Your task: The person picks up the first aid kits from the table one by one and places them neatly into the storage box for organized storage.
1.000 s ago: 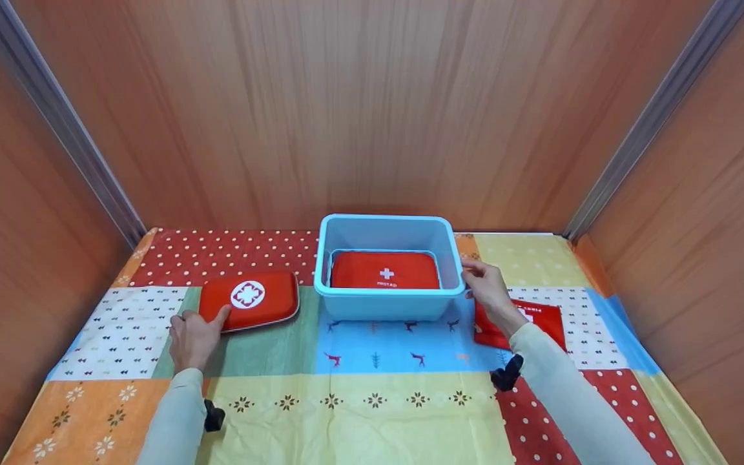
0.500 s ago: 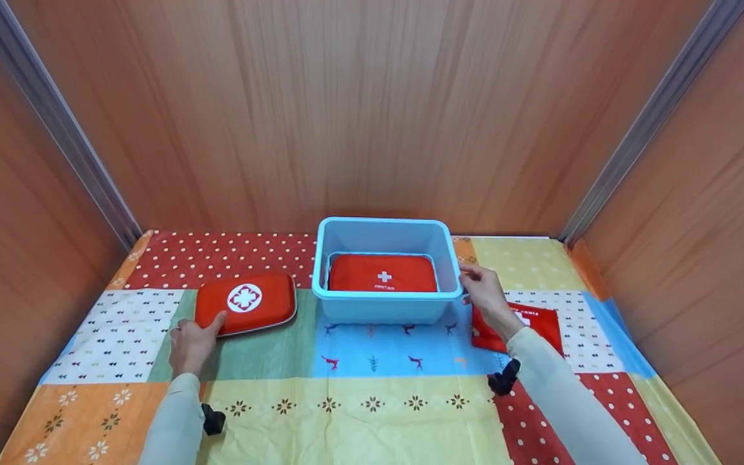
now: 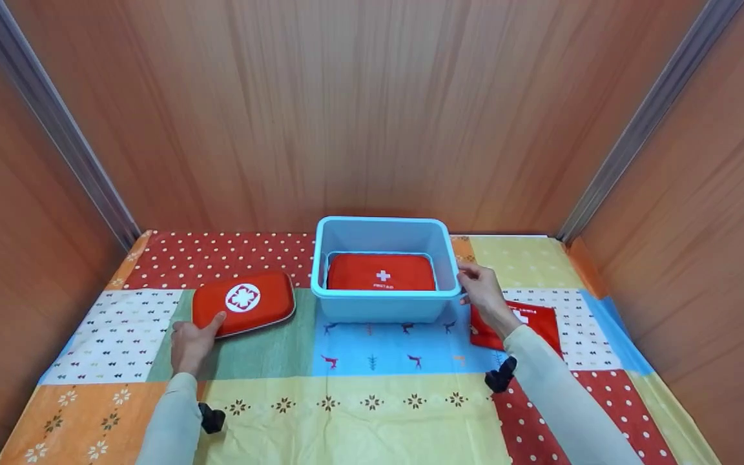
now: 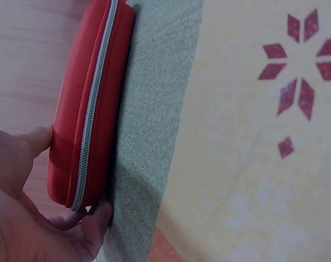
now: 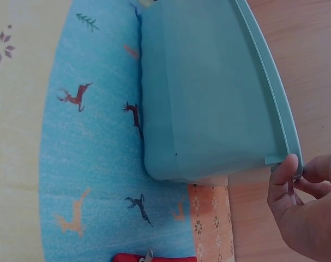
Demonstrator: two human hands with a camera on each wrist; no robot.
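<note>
A red zippered first-aid case with a white round emblem lies on the cloth at the left. My left hand grips its near left corner, thumb on top; in the left wrist view the fingers reach the lower edge beside the zipper. At the middle stands a light blue plastic bin. With thumb and fingers, my right hand pinches the bin's rim at its right side, as the right wrist view also shows. Inside the bin lies a red first-aid case with a white cross.
A flat red first-aid pouch lies right of the bin, partly under my right forearm. A patchwork cloth covers the table. Wood-patterned panels rise at the back and both sides, close behind the bin.
The view has shifted slightly. The left hand keeps its hold on the red case and the right hand its hold on the bin's rim; the bin and cases stay in place.
</note>
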